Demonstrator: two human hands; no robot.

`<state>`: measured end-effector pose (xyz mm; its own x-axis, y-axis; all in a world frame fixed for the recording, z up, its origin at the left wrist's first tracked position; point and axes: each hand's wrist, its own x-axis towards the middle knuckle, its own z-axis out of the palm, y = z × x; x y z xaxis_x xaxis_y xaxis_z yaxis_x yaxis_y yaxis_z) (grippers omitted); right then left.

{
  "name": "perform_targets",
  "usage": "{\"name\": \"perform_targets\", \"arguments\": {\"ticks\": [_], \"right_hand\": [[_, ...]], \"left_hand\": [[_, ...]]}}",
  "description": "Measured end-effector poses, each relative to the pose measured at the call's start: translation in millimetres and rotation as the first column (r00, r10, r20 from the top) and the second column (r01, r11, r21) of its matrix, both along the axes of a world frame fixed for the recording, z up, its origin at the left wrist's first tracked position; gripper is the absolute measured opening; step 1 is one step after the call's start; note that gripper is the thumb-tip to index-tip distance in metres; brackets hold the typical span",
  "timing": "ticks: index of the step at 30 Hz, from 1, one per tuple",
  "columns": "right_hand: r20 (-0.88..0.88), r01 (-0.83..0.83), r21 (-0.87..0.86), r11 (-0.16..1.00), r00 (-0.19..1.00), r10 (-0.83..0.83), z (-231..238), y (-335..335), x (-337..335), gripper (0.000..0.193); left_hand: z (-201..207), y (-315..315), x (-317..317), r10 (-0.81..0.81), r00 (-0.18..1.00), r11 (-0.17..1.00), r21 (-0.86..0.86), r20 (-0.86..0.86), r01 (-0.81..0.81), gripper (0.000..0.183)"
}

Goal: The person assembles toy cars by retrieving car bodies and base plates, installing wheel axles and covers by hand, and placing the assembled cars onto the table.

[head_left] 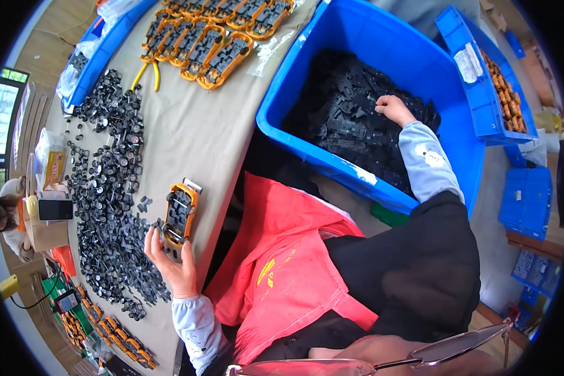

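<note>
An orange toy car body [179, 212] lies underside up on the table, its dark inside showing and silvery axle parts at its ends. Around its near end are the spread thumb and fingers of my left hand [177, 271], which steadies it. Inside a big blue bin [363, 164], my right hand [396, 110] is over a heap of flat black plastic parts [351, 106]. Its fingertips are pinched together; what they hold, if anything, is too small to make out.
Piles of small black wheels [116, 135] and small dark parts [125, 250] spread along the table's left. Rows of orange car bodies [197, 50] stand at the far end. Another blue crate [482, 81] holds more bodies. Across the table is another person [12, 216].
</note>
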<state>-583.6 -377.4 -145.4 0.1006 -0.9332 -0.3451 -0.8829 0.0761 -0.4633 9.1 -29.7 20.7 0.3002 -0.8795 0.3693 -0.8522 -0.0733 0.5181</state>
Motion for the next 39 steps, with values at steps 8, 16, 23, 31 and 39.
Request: {"name": "perform_targets", "arguments": {"ticks": [8, 16, 23, 31, 39], "right_hand": [[0.612, -0.483, -0.27, 0.833, 0.582, 0.536, 209.3, 83.6, 200.7, 0.025], [0.22, -0.601, -0.758, 0.253, 0.129, 0.967, 248.8, 141.2, 349.6, 0.049], [0.213, -0.575, -0.753, 0.319, 0.246, 0.946, 231.6, 127.2, 380.7, 0.043], [0.05, -0.754, -0.651, 0.091, 0.077, 0.996, 220.9, 111.9, 422.8, 0.044], [-0.004, -0.83, -0.552, -0.079, -0.092, 0.996, 221.3, 124.2, 461.8, 0.043]], "left_hand": [[35.6, -15.4, -68.1, -0.2, 0.823, 0.98, -0.102, -0.532, 0.172, 0.053], [52.3, -37.5, -83.9, -0.184, 0.097, 0.982, -0.186, -0.978, -0.017, 0.025], [33.0, -3.2, -39.1, -0.057, 0.809, 0.971, -0.223, -0.585, -0.093, 0.049], [-2.1, 4.8, -4.8, 0.079, 0.988, 0.994, -0.067, -0.131, -0.089, 0.081], [-10.7, 3.3, -4.1, 0.1, 0.966, 0.991, -0.064, -0.239, -0.119, 0.086]]}}
